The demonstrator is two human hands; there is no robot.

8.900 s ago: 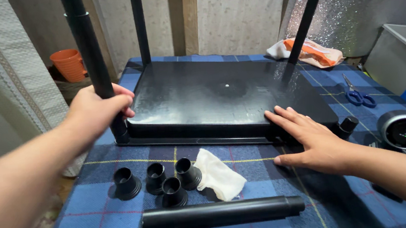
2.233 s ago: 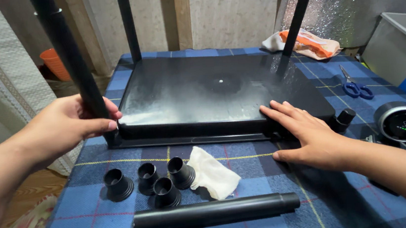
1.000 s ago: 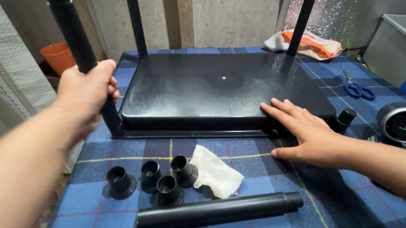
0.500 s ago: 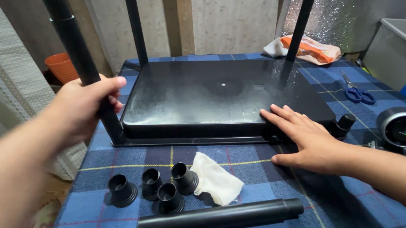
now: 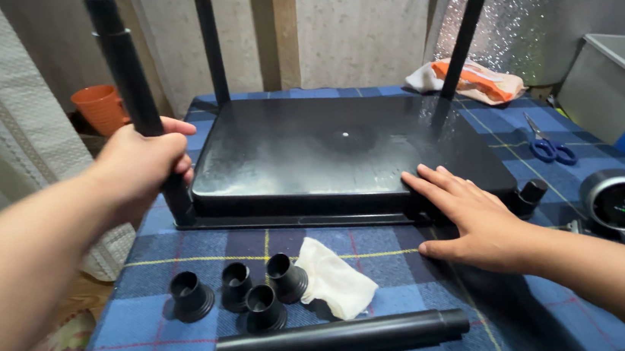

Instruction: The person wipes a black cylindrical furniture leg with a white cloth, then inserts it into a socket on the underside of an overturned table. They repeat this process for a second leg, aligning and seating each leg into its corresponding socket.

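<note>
Black leg upright at near-left corner of upturned black tabletop, which lies mid-table on blue plaid cloth. Left hand clenched around leg partway up. Right hand flat, fingers spread, holding nothing, pressing tabletop's near-right edge. Two more legs stand at far corners. Spare leg lying along near edge; four black foot caps and white rag just behind it. Scissors toward right edge. Best done keeping leg vertical while twisting, top pinned flat so nothing shifts.
</note>
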